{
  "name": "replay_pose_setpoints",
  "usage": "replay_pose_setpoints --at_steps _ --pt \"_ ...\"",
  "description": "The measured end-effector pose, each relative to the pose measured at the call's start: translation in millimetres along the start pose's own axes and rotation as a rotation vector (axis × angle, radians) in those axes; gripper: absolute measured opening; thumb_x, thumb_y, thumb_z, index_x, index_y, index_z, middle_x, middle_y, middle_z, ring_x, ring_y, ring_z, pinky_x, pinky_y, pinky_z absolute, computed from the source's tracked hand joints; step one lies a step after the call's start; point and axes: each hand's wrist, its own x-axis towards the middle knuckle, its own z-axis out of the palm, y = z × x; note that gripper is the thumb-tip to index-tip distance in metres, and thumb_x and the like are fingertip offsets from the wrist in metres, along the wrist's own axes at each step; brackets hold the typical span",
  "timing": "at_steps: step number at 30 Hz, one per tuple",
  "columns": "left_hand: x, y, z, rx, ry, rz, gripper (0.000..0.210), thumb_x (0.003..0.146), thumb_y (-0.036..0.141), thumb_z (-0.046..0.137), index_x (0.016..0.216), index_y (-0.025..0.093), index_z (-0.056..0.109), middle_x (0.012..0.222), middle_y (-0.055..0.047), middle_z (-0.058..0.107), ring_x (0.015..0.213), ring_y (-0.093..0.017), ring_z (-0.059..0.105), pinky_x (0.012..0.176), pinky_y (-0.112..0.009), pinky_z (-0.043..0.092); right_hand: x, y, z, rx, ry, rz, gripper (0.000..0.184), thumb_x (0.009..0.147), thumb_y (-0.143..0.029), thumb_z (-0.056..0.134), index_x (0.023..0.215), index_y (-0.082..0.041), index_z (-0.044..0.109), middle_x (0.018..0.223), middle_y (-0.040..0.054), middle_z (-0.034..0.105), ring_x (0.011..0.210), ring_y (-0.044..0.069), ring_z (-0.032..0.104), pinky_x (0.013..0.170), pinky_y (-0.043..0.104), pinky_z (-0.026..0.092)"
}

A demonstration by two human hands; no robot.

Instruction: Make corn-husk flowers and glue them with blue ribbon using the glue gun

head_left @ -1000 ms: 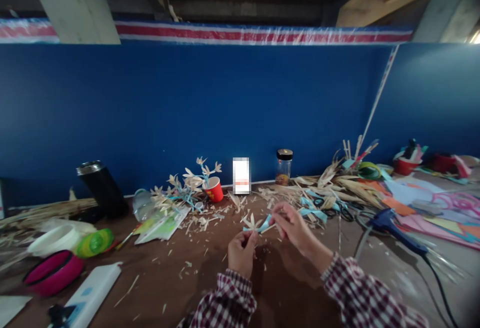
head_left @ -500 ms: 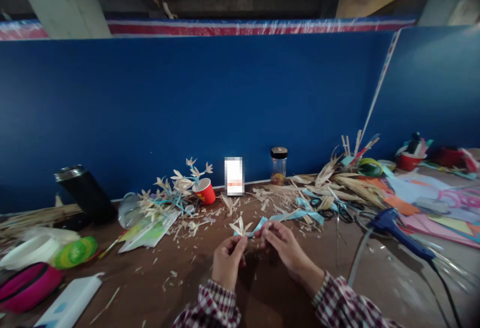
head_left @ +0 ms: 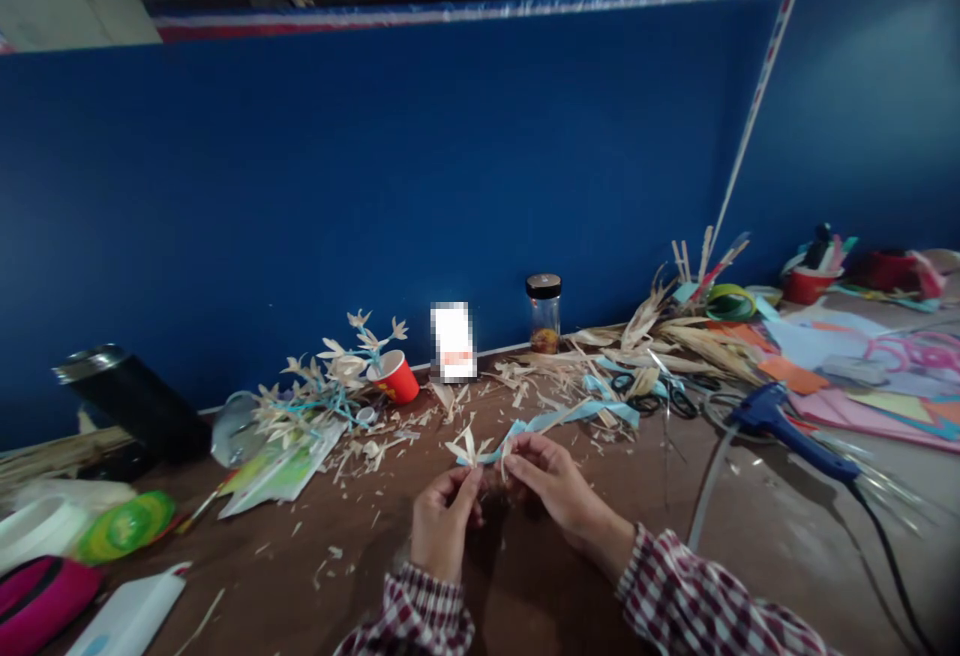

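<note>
Over the table (head_left: pixel 352 586), the left hand (head_left: pixel 441 521) has a pale flower (head_left: pixel 471 448) pinched between thumb and finger. Close beside it, the right hand (head_left: pixel 562 496) grips a small pale strip (head_left: pixel 506 453) in its fingertips. Beyond them, a red cup (head_left: pixel 403 379) stands tilted and a lidded jar (head_left: pixel 544 316) upright.

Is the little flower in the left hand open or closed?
Open: the flower in the left hand has its pale petals spread apart.

One held flower (head_left: pixel 471 450), one lidded jar (head_left: pixel 545 316), one glue gun (head_left: pixel 796 438), one flask (head_left: pixel 136 408).
</note>
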Motion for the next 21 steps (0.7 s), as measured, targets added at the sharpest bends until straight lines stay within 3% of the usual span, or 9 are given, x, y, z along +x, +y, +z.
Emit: replay_pose_setpoints --at_steps 6,11,21 --pt "-0.3 1.4 0.7 0.006 -0.008 -0.008 0.031 0.06 0.044 0.065 0.062 0.014 0.062 0.046 0.004 0.051 0.039 -0.008 0.041 0.04 -0.019 0.036 1.5 3.8 -0.2 -0.056 0.015 -0.024 0.023 0.07 -0.039 0.061 0.073 -0.018 0.052 0.055 -0.0054 0.048 0.044 0.006 0.041 0.04 0.017 0.031" --pt "0.3 0.8 0.5 0.015 -0.007 -0.004 0.029 0.062 0.042 0.064 0.063 0.014 0.061 0.047 0.005 0.051 0.04 -0.007 0.041 0.04 -0.018 0.035 1.1 7.0 -1.1 -0.103 0.017 -0.023 0.025 0.07 -0.037 0.061 0.081 -0.019 0.048 0.055 -0.006 0.051 0.046 0.008 0.047 0.042 0.018 0.035" --pt "2.2 -10.3 0.0 0.01 0.021 0.064 0.028 0.065 0.041 0.063 0.065 0.014 0.059 0.047 0.004 0.049 0.04 -0.007 0.041 0.04 -0.018 0.034 -1.6 4.9 2.3 -0.251 0.027 -0.061 0.017 0.071 -0.034 0.059 0.071 -0.02 0.048 0.051 -0.006 0.05 0.044 0.009 0.046 0.04 0.019 0.034"
